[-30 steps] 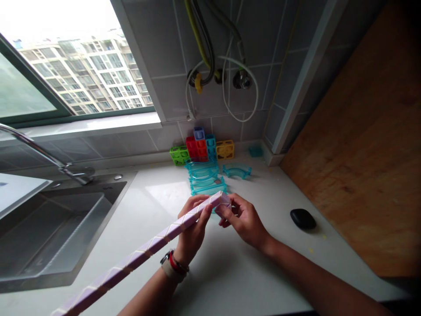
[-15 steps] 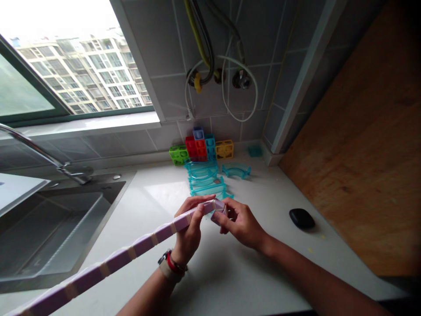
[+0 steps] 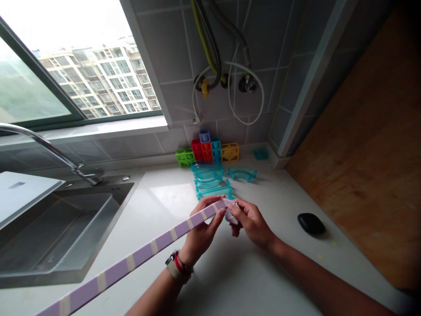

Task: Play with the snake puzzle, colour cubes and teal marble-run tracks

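A long lilac segmented snake puzzle (image 3: 174, 232) with cream bands slants from the lower left edge up to both hands. Its near end runs out of view. My left hand (image 3: 203, 232) is closed around the straight part, thumb on the near side and fingers behind. At the far end the puzzle bends into a short angular fold, which my right hand (image 3: 253, 219) pinches between thumb and fingers. Part of that fold is hidden by the fingers. Just beyond the hands lie several clear turquoise plastic curved pieces (image 3: 213, 189).
Coloured plastic blocks (image 3: 201, 151) stand against the tiled wall. A separate turquoise curved piece (image 3: 242, 174) lies right of the others. A black rounded object (image 3: 311, 224) rests on the white counter (image 3: 158, 197). On the left is a sink (image 3: 82, 256) with a tap (image 3: 49, 145).
The straight part of the snake puzzle has rolled, showing its lighter lilac face and wider cream bands. The whole view has shifted, so everything appears farther right. Both hands keep their hold.
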Demonstrator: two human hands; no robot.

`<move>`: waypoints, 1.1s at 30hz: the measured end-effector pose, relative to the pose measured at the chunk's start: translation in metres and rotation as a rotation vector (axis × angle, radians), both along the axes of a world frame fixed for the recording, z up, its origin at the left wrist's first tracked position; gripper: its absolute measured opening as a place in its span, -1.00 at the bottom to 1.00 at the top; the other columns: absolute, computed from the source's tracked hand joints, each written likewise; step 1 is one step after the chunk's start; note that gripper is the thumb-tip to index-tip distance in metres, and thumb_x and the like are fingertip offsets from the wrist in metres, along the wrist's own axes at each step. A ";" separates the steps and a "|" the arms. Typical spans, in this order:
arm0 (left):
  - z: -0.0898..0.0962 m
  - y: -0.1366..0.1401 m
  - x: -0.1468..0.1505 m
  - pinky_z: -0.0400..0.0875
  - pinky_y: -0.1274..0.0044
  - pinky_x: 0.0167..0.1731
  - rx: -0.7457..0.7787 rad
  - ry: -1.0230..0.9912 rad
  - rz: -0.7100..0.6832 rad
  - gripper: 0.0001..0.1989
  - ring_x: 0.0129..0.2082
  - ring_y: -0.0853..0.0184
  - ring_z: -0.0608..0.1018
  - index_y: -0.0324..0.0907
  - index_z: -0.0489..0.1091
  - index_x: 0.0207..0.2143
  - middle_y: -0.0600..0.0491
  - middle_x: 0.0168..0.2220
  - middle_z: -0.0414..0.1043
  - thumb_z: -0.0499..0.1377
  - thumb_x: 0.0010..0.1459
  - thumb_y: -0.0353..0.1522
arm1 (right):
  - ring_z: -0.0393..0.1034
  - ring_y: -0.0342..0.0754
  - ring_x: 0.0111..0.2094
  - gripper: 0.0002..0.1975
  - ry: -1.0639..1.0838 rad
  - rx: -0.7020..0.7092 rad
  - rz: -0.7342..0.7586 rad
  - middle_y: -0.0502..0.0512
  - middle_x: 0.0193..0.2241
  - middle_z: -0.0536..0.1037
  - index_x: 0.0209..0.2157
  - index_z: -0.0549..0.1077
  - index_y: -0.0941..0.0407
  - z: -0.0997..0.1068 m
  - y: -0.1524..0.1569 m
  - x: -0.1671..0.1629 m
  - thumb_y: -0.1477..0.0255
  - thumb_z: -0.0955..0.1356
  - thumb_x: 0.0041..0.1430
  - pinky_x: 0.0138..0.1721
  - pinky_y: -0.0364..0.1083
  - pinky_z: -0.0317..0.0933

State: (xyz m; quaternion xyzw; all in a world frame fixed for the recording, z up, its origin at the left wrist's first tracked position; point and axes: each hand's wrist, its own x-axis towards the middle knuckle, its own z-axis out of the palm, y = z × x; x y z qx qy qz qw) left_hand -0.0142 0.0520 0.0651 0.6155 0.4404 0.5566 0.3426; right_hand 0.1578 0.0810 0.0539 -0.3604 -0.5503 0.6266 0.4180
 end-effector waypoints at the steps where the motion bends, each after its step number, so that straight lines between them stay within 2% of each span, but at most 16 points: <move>1: -0.001 0.000 0.000 0.45 0.37 0.07 -0.009 0.005 0.008 -0.71 0.03 0.17 0.60 -0.16 0.44 0.07 -0.11 0.07 0.56 0.28 0.32 -0.33 | 0.37 -0.18 -0.67 -0.58 -0.005 0.002 -0.013 -0.08 -0.56 0.43 -0.33 0.43 0.14 0.000 0.000 0.000 0.04 0.36 0.33 -0.62 -0.19 0.21; 5: -0.005 0.001 0.000 0.47 0.37 0.04 -0.059 -0.035 0.021 -0.70 0.00 0.17 0.61 -0.17 0.47 0.05 -0.11 0.05 0.58 0.30 0.30 -0.30 | 0.36 -0.19 -0.66 -0.57 -0.029 0.031 -0.041 -0.07 -0.56 0.43 -0.35 0.42 0.14 0.002 0.000 -0.001 0.03 0.36 0.33 -0.61 -0.18 0.21; 10: -0.011 0.003 0.001 0.53 0.40 -0.05 -0.135 -0.209 -0.024 -0.69 -0.07 0.19 0.64 -0.18 0.46 0.03 -0.13 0.05 0.58 0.31 0.30 -0.27 | 0.36 -0.16 -0.64 -0.58 -0.037 0.055 -0.013 -0.07 -0.56 0.43 -0.28 0.46 0.14 0.002 0.000 -0.002 0.04 0.35 0.35 -0.59 -0.16 0.22; 15: -0.013 0.003 0.002 0.55 0.50 -0.21 -0.112 -0.263 -0.027 -0.71 -0.21 0.29 0.64 -0.17 0.47 0.01 -0.11 -0.01 0.60 0.32 0.28 -0.28 | 0.37 -0.15 -0.60 -0.59 -0.032 0.060 0.031 -0.06 -0.54 0.42 -0.19 0.46 0.15 0.001 0.001 -0.002 0.05 0.34 0.36 -0.56 -0.15 0.24; 21: -0.013 0.004 0.004 0.48 0.56 -0.42 -0.101 -0.297 -0.033 -0.71 -0.44 0.40 0.57 -0.18 0.46 -0.01 -0.07 -0.15 0.64 0.32 0.28 -0.26 | 0.35 -0.17 -0.60 -0.59 0.002 0.046 0.053 -0.04 -0.50 0.44 -0.25 0.45 0.15 0.003 0.000 -0.003 0.05 0.34 0.36 -0.56 -0.16 0.24; 25: -0.013 0.003 0.004 0.40 0.58 -0.48 -0.136 -0.256 0.019 -0.70 -0.49 0.47 0.45 -0.19 0.48 -0.03 -0.10 -0.05 0.62 0.33 0.26 -0.23 | 0.35 -0.17 -0.59 -0.57 0.000 0.032 0.057 -0.02 -0.51 0.44 -0.27 0.45 0.16 0.002 0.001 -0.002 0.04 0.35 0.35 -0.56 -0.16 0.24; 28: -0.013 0.003 0.002 0.34 0.59 -0.52 -0.157 -0.222 0.038 -0.68 -0.52 0.48 0.39 -0.18 0.49 -0.03 -0.09 -0.05 0.61 0.32 0.27 -0.20 | 0.36 -0.15 -0.58 -0.56 -0.007 0.033 0.064 -0.02 -0.51 0.45 -0.28 0.45 0.16 0.001 0.001 -0.002 0.03 0.35 0.35 -0.54 -0.15 0.25; 30: -0.013 0.004 0.002 0.32 0.59 -0.55 -0.172 -0.242 0.054 -0.65 -0.54 0.48 0.38 -0.20 0.49 -0.04 -0.08 -0.11 0.62 0.31 0.27 -0.15 | 0.36 -0.15 -0.56 -0.57 -0.006 0.037 0.071 -0.02 -0.50 0.44 -0.25 0.46 0.16 0.000 0.000 -0.002 0.04 0.35 0.36 -0.52 -0.14 0.27; 33: -0.013 0.006 0.000 0.25 0.60 -0.64 -0.216 -0.292 0.088 -0.59 -0.64 0.47 0.37 -0.25 0.51 -0.10 0.00 -0.40 0.59 0.29 0.26 -0.07 | 0.34 -0.13 -0.53 -0.58 -0.001 0.044 0.103 -0.03 -0.48 0.42 -0.14 0.47 0.16 0.002 -0.003 -0.002 0.05 0.35 0.36 -0.49 -0.13 0.30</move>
